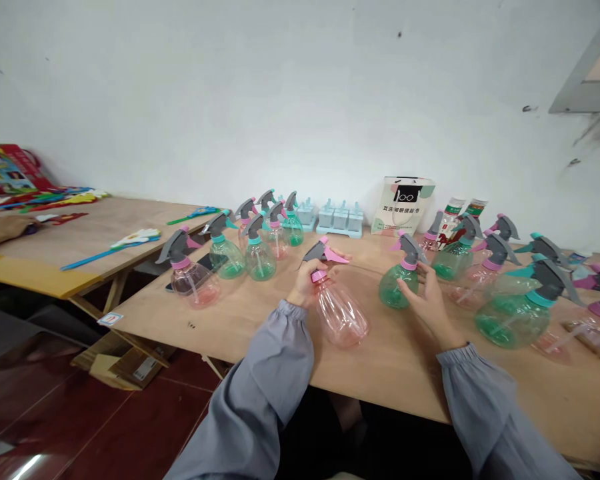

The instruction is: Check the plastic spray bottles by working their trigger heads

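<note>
My left hand (304, 285) is closed round the neck of a pink spray bottle (341, 312) with a grey and pink trigger head. The bottle leans, its base towards me and to the right. On the right, my right hand (427, 300) grips the side of a green spray bottle (395, 288), thumb in front and fingers behind. That bottle stands upright on the table and has a pink collar under a grey head. The two held bottles are a short way apart.
Several spray bottles stand left, among them a pink one (195, 287) beside a dark flat object; several more crowd the right, including a green one (513, 320). Behind are light-blue moulds (340, 221) and a paper bag (403, 207). A second table (130, 210) holds colourful strips.
</note>
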Tool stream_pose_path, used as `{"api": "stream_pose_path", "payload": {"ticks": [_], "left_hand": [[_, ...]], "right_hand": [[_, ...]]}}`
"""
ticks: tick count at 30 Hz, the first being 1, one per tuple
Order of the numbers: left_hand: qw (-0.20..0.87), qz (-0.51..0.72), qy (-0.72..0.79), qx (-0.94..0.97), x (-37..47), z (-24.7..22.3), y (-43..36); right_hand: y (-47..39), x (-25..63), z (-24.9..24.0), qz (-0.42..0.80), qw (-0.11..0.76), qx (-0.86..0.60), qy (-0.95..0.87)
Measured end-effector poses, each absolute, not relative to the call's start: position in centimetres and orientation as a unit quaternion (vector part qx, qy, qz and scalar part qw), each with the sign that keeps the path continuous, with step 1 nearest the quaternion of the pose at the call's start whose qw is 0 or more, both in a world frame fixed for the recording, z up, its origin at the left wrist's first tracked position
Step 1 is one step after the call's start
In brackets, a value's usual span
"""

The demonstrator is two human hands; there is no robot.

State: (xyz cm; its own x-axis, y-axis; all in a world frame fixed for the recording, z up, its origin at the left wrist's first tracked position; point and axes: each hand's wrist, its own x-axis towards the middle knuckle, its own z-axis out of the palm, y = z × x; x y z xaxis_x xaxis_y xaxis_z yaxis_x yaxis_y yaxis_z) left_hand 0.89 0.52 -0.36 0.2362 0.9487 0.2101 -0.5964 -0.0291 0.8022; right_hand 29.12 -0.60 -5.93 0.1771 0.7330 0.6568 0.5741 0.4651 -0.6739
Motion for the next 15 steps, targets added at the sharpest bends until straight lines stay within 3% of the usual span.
{"api": "stream_pose_path", "payload": {"ticks": [5, 10, 15], "left_hand": [[0.571, 0.668, 0.178, 0.442, 1.1, -0.3, 0.4], [0.519, 0.634, 0.261, 0.511, -0.5, 0.5, -0.6], [0.344, 0.668, 0.383, 0.537, -6.8, 1.6, -2.4]], "right_hand": [[-0.5, 29.2, -6.1, 0.071, 0.577, -0.504, -0.639], [-0.5, 29.4, -6.1, 0.069, 0.572, -0.507, -0.641], [-0.5, 29.4, -6.2, 0.070, 0.577, -0.506, -0.637]]}}
